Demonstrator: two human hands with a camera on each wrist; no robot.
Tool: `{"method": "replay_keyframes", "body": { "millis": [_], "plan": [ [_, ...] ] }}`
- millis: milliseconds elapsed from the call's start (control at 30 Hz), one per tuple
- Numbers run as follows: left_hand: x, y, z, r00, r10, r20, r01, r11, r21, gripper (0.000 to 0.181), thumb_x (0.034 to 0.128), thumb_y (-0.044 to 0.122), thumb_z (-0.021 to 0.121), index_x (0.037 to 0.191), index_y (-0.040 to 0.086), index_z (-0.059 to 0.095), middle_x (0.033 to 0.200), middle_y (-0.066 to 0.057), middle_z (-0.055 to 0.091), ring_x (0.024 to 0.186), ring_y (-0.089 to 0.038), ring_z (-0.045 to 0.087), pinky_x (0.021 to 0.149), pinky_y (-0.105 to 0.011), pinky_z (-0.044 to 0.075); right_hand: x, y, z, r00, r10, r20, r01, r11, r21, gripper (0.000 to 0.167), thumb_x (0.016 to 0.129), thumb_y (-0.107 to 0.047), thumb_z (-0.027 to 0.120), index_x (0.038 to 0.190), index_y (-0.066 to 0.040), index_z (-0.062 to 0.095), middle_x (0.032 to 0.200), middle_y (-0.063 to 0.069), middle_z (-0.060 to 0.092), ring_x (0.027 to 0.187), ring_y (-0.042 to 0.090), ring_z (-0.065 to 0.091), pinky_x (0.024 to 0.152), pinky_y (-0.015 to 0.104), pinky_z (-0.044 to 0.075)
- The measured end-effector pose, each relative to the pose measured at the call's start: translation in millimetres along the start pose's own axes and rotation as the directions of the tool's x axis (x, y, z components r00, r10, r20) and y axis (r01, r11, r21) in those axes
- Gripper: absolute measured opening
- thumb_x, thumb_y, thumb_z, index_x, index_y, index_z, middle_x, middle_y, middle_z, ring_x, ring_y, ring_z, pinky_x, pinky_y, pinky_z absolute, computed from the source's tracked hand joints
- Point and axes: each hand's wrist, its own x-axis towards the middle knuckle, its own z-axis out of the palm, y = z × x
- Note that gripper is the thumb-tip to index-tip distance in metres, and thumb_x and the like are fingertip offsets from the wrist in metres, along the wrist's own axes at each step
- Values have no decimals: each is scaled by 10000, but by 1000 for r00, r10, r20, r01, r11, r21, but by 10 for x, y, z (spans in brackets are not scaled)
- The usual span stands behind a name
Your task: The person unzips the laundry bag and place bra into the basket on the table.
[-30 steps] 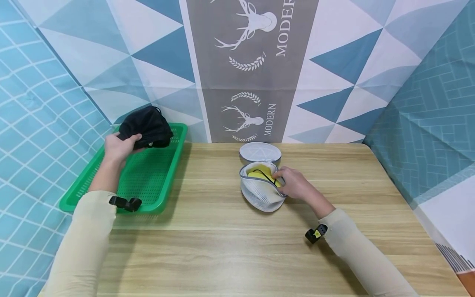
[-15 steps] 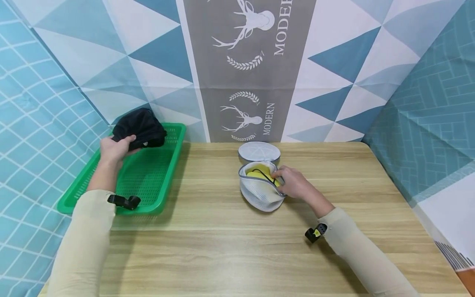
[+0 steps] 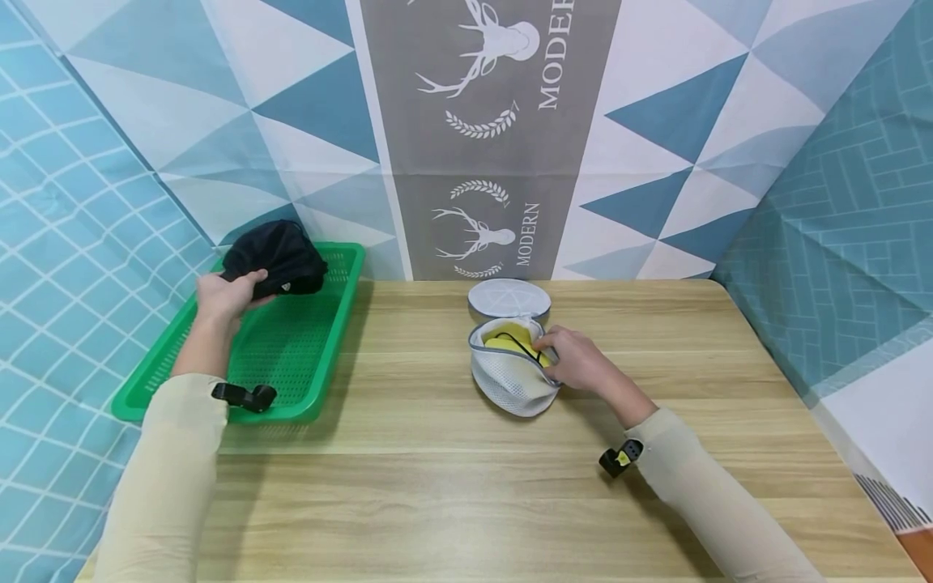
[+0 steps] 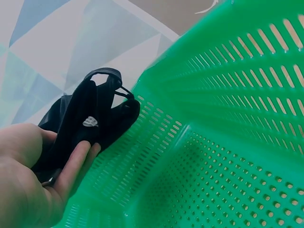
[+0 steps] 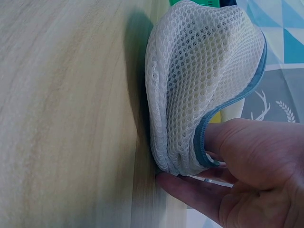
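My left hand [image 3: 224, 295] grips a folded black cloth item [image 3: 277, 257] over the back of a green plastic basket [image 3: 321, 405]. In the left wrist view the black cloth item [image 4: 95, 114] shows a thin strap loop and a small white mark; its exact kind is unclear. With my right hand [image 3: 579, 359] I pinch the right rim of a white mesh laundry bag [image 3: 513, 385], thumb inside the opening and fingers outside, as the right wrist view shows. Something yellow [image 3: 513, 334] with a black cord lies in the bag, partly hidden. The bag's round lid [image 3: 510, 298] is folded back.
The basket stands at the left of the wooden table [image 3: 437, 494], close to the blue tiled side wall [image 3: 66, 267]. A patterned wall covering [image 3: 488, 146] rises behind the table's back edge. At the right is another teal wall [image 3: 845, 227].
My left hand has moved slightly left with the black cloth item, which now sits a little lower over the basket. The right hand and the mesh laundry bag stay in place.
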Motion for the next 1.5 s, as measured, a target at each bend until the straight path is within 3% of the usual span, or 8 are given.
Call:
{"method": "replay_keyframes", "body": {
  "millis": [367,567,633,800,900,1100,1267,1500],
  "plan": [
    [-5,-73,7,998,35,42,-39,995,88,930,1181,331,492,1745,59,-196,1858,-189,-165,691,60,787,785,-132,650,-2,-1,8,1000,8,7,-8,1000,-5,461,909,-2,852,1363,9,775,1393,229,735,1279,416,714,1105,566,612],
    [26,-106,12,998,17,60,-24,994,104,913,1181,299,491,1744,34,-176,1848,-212,-203,708,38,802,837,-171,673,-12,-4,7,1000,7,11,-7,1000,2,453,920,-7,841,1368,3,773,1385,220,733,1277,415,712,1105,563,611],
    [44,-114,7,998,16,66,-24,992,123,910,1180,303,491,1749,23,-161,1853,-229,-185,704,35,802,860,-186,679,22,106,65,1000,-24,0,24,1000,14,451,924,-35,851,1369,-15,779,1378,194,738,1271,380,715,1098,521,617],
    [79,-129,2,996,32,80,-46,982,183,846,1182,328,486,1759,-68,12,1859,-303,-64,666,46,784,854,-194,681,21,96,44,1000,-24,-5,24,999,25,454,918,-28,851,1365,-8,778,1373,200,738,1259,384,716,1076,523,618],
    [82,-131,4,995,36,98,-55,978,202,783,1190,313,466,1748,-97,100,1859,-313,6,669,51,784,851,-198,683,-13,-16,-18,1000,8,3,-8,1000,15,459,911,5,841,1364,14,772,1381,230,732,1270,428,710,1083,571,609],
    [43,-137,8,992,10,125,-40,971,235,739,1205,254,398,1749,-76,24,1861,-309,-6,663,68,772,848,-197,683,-4,-17,-6,1000,6,4,-6,1000,-8,454,909,-15,858,1355,12,777,1380,221,736,1260,407,716,1086,563,611],
    [16,-134,8,988,-41,149,2,966,257,701,1197,201,403,1745,-90,78,1860,-322,-52,667,38,779,865,-215,690,2,-16,0,1000,5,1,-5,1000,-10,446,913,-21,856,1350,13,779,1370,217,740,1246,398,717,1087,565,611],
    [10,-170,-21,968,-89,235,8,947,322,655,1204,198,388,1740,-95,151,1855,-352,31,679,15,787,846,-217,690,-13,-34,-15,1000,-6,-3,6,1000,-14,446,910,-13,853,1348,19,778,1381,228,740,1269,416,716,1102,578,605]
  ]
}}
